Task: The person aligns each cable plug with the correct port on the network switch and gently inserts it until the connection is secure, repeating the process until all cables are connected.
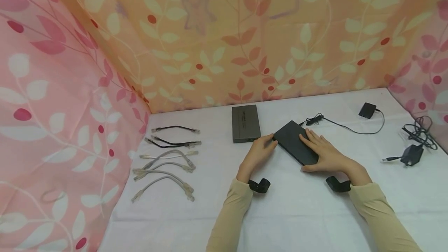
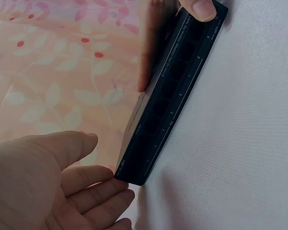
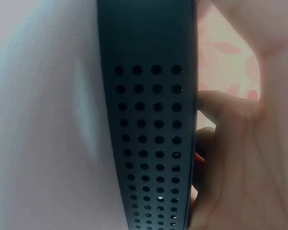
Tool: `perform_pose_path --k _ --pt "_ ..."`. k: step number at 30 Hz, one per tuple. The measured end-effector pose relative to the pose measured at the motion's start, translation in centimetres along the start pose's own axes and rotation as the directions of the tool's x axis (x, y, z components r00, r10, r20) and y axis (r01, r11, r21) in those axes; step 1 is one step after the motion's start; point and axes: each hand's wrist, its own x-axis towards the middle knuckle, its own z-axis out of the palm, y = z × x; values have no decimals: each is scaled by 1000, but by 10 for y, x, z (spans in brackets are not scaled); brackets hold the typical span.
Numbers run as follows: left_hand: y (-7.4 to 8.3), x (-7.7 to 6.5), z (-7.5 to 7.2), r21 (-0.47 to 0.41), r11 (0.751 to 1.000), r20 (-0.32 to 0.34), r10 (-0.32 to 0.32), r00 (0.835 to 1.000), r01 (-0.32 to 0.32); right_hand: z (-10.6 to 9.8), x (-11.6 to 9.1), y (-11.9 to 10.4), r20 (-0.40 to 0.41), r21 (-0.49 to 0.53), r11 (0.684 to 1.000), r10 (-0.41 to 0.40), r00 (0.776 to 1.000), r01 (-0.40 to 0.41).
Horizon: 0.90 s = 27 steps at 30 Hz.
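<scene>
A black Ethernet switch (image 1: pixel 293 143) sits at an angle on the white cloth, its row of ports and white print facing the left wrist camera. My right hand (image 1: pixel 327 153) grips its right end, thumb at the port-side corner and fingers across the top. Perforated holes fill the short side of the switch (image 3: pixel 151 124) in the right wrist view. At the opposite corner my left hand (image 1: pixel 258 154) touches the switch with fairly straight fingers. A thin black cord (image 1: pixel 315 119) leads to the back of the switch.
A grey Netgear box (image 1: pixel 246 123) lies behind my left hand. To the left are black patch cables (image 1: pixel 175 142) and grey patch cables (image 1: pixel 168 174). A power adapter (image 1: pixel 367 110) stands at the back right, another adapter (image 1: pixel 412 154) with coiled cord farther right. Patterned curtains (image 1: pixel 210 42) border the table.
</scene>
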Motion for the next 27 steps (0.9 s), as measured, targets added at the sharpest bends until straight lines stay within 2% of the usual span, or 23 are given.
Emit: perform_pose_path --k 8,16,21,27 --pt "1 -1 0 -8 1000 0 13 1000 -13 -3 -2 -2 12 -3 1000 3 1000 -3" --pt "0 -1 -2 -3 1000 4 18 1000 -18 -10 -8 -4 65 24 999 24 998 -26" --pt "1 0 -2 7 1000 -6 30 1000 -30 -13 -8 -3 43 44 999 22 999 -23" --pt "1 -3 -5 21 1000 -16 14 1000 -14 -7 -6 2 -8 70 997 -17 1000 17"
